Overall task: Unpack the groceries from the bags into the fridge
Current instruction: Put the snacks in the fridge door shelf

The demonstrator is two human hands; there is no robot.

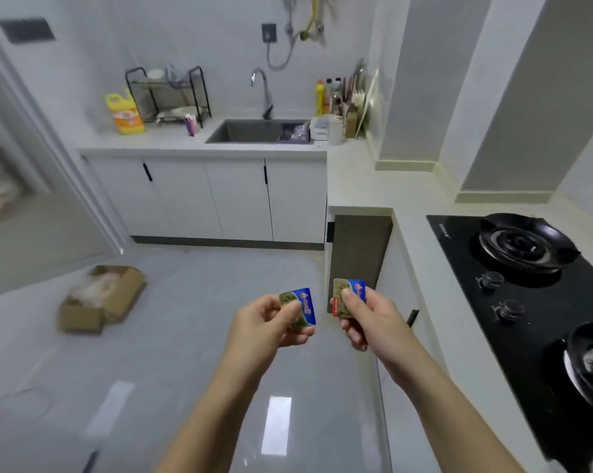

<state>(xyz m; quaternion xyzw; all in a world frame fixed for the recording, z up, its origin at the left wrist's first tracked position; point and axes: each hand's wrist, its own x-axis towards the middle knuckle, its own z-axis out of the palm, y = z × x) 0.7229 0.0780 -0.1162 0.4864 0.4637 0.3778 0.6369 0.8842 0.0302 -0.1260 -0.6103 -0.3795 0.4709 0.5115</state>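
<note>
Left hand (267, 326) pinches small blue-gold packet (307, 303); right hand (367, 319) pinches matching packet (351, 291), red strip on edge.

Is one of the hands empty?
No, the left hand pinches a small blue packet and the right hand pinches a second blue packet.
</note>
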